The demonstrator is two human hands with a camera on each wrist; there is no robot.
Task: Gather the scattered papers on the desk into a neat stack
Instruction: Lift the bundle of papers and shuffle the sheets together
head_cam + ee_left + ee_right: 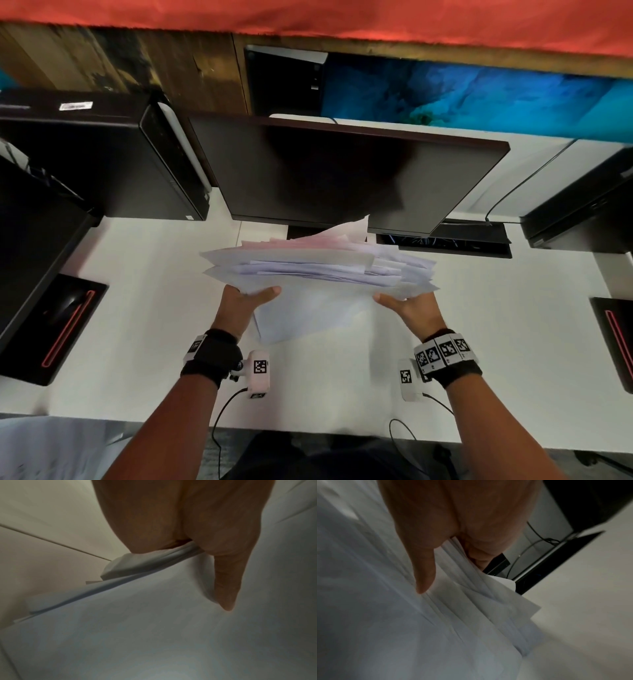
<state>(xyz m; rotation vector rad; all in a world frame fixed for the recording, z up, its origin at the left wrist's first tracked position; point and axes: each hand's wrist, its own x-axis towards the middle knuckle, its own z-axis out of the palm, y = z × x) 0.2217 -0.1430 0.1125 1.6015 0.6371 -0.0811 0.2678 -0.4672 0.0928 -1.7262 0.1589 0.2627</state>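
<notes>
From the head view, the left hand (245,301) and right hand (412,308) grip opposite sides of an uneven stack of papers (318,270), held above the white worktop (154,308) before a dark monitor (342,174).

Left wrist view: thumb (228,581) pressed on top, sheet edges pinched.

Right wrist view: thumb (423,566) on top, fingers (479,555) curled beneath the fanned edges.

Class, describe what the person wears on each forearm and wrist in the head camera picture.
Both forearms are bare, with no sleeves. Each wrist carries a black fabric band bearing white square-patterned marker tags, plus a small white camera box with a thin black cable trailing off.
</notes>
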